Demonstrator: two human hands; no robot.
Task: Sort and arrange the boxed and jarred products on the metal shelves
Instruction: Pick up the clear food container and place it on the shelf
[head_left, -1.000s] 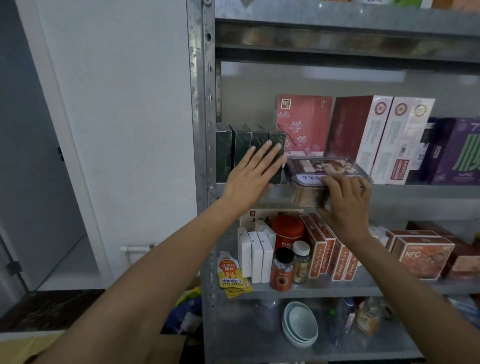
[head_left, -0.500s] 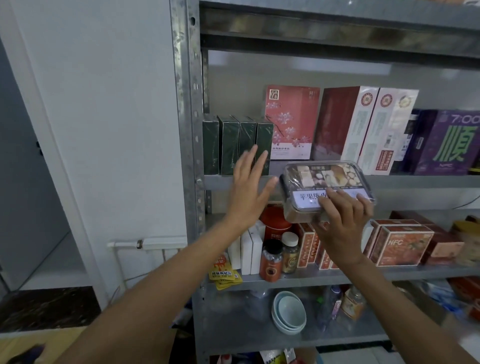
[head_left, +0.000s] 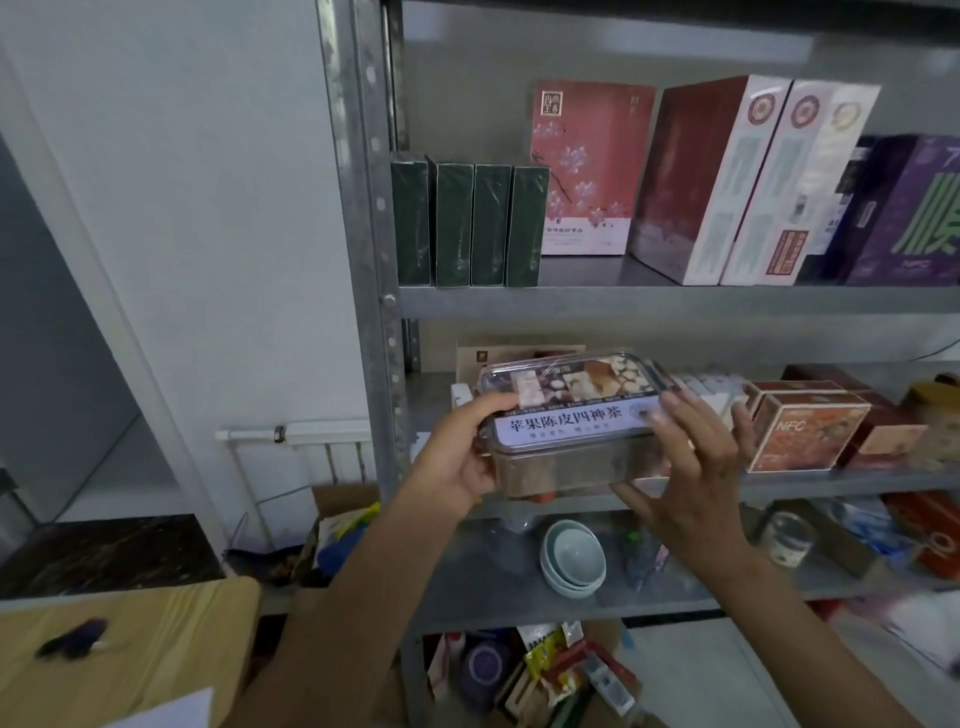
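Note:
A clear plastic tea box (head_left: 569, 415) with a pale blue label is held in the air in front of the middle shelf (head_left: 831, 480). My left hand (head_left: 460, 457) grips its left end, thumb on the lid. My right hand (head_left: 691, 467) holds its right end, fingers lying along the lid and side. On the upper shelf (head_left: 675, 301) stand several dark green boxes (head_left: 467, 226), a pink flowered box (head_left: 587, 166), dark red and white boxes (head_left: 727, 176) and purple boxes (head_left: 914, 213). Orange NFC boxes (head_left: 805, 431) sit on the middle shelf to the right.
The shelf's metal upright (head_left: 363, 234) stands left of the box. A stack of pale bowls (head_left: 574, 564) and a jar (head_left: 789, 535) sit on the lower shelf. A cardboard box (head_left: 124, 649) lies at lower left, and mixed packets (head_left: 561, 675) lie on the floor level.
My left hand left the green boxes and took hold of the tea box's left end. The tea box came off the upper shelf's edge and down to middle-shelf height.

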